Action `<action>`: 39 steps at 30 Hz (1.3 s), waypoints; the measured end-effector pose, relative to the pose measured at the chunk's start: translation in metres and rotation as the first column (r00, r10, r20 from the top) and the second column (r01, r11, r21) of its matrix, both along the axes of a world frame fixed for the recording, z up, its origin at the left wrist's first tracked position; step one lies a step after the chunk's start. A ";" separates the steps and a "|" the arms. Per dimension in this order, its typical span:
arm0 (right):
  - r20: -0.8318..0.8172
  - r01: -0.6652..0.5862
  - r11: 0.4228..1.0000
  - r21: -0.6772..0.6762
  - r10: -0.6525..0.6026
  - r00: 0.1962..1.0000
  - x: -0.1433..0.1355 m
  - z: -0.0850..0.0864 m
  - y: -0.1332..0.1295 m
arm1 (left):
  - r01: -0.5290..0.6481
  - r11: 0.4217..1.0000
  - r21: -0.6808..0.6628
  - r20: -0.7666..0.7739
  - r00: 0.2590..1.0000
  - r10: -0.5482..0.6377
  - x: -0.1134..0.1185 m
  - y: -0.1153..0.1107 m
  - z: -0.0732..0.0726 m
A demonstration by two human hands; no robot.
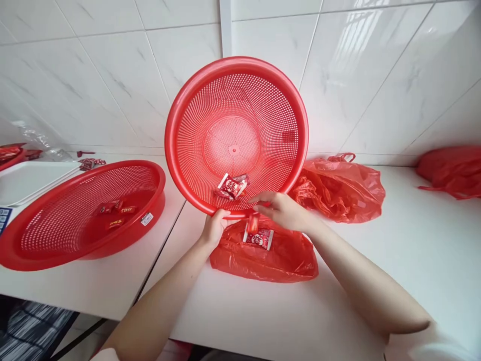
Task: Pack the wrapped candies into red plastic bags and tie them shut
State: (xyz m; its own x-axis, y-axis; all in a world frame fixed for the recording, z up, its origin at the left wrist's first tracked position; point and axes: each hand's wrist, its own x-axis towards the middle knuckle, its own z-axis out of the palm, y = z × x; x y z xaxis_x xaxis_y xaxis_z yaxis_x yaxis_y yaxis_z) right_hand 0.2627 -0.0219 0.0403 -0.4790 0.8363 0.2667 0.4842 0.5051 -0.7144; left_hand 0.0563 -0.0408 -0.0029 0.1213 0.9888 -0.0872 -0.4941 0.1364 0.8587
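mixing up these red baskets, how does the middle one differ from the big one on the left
The middle basket is tilted steeply; the left basket stands on the table, opening upward. The left hand grips the middle basket's rim; no hand touches the left basket. Both are red, perforated and hold small wrapped packets.

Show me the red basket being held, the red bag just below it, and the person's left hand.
Red basket [232,134], head view: bare mesh bottom.
Red bag [276,268], head view: its near side.
Left hand [213,231], head view: middle of the hand.
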 end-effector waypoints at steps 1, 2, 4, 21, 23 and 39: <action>0.024 0.009 0.999 0.040 -0.010 1.000 -0.002 -0.001 -0.001 | -0.003 1.000 -0.002 -0.015 1.000 0.003 0.001 -0.001 -0.001; 0.024 0.031 0.996 0.085 -0.033 0.999 -0.004 -0.003 -0.001 | -0.014 1.000 -0.001 -0.034 0.999 0.014 0.003 -0.003 -0.003; -0.014 0.046 0.986 0.161 -0.044 0.999 -0.009 -0.008 -0.001 | -0.034 0.999 -0.002 -0.071 0.997 0.034 0.007 -0.009 -0.006; -0.553 -0.091 0.935 -0.343 -0.122 0.824 -0.012 -0.027 0.013 | -0.024 0.999 -0.043 -0.015 1.000 0.023 -0.004 0.005 0.000; -0.544 -0.109 0.921 -0.373 -0.121 0.830 -0.004 -0.023 0.013 | -0.063 0.997 -0.033 -0.023 0.998 0.062 -0.006 0.008 -0.001; 0.042 0.089 0.962 0.260 -0.103 0.994 0.009 -0.002 -0.004 | 0.007 0.996 -0.090 -0.037 0.999 -0.010 0.003 -0.005 -0.002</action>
State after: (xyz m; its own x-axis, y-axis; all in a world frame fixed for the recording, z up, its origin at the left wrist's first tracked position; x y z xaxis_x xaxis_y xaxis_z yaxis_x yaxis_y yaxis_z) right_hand 0.2717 -0.0260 0.0380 -0.4200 0.7857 0.4542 0.5741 0.6176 -0.5375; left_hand 0.0595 -0.0454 -0.0049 0.1247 0.9756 -0.1806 -0.4607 0.2182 0.8603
